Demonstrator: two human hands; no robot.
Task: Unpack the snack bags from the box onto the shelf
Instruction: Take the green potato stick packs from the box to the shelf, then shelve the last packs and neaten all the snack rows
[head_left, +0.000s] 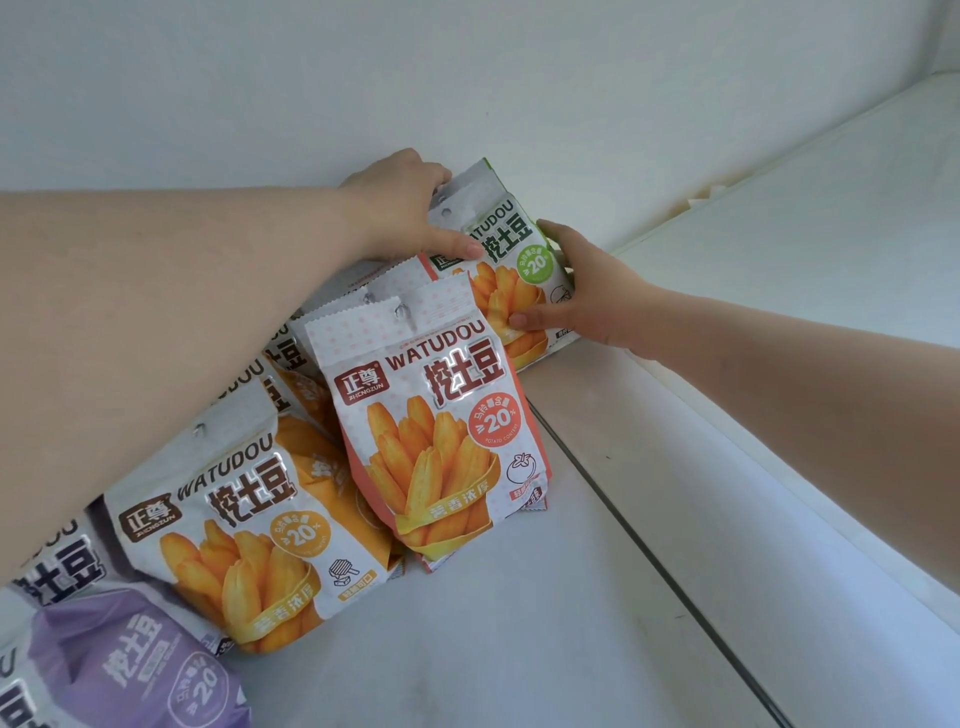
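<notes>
Two hands are on one bag. The left hand curls over the crimped top seal, thumb laid across the front; the right hand clamps the lower right edge, thumb on the printed face and fingers tucked behind. Between them is the glossy white foil snack bag with green trim, leaning at the far end of the white shelf, close to the back wall.

It looks light and puffed with air, slick on the surface, and the potato sticks inside probably crush easily, so I'd hold it by the flat seal and edges, as now, rather than squeeze the belly.

Nearer stand a red-trimmed bag, an orange-trimmed bag and a purple bag, overlapping in a row. I can't see the box.
</notes>
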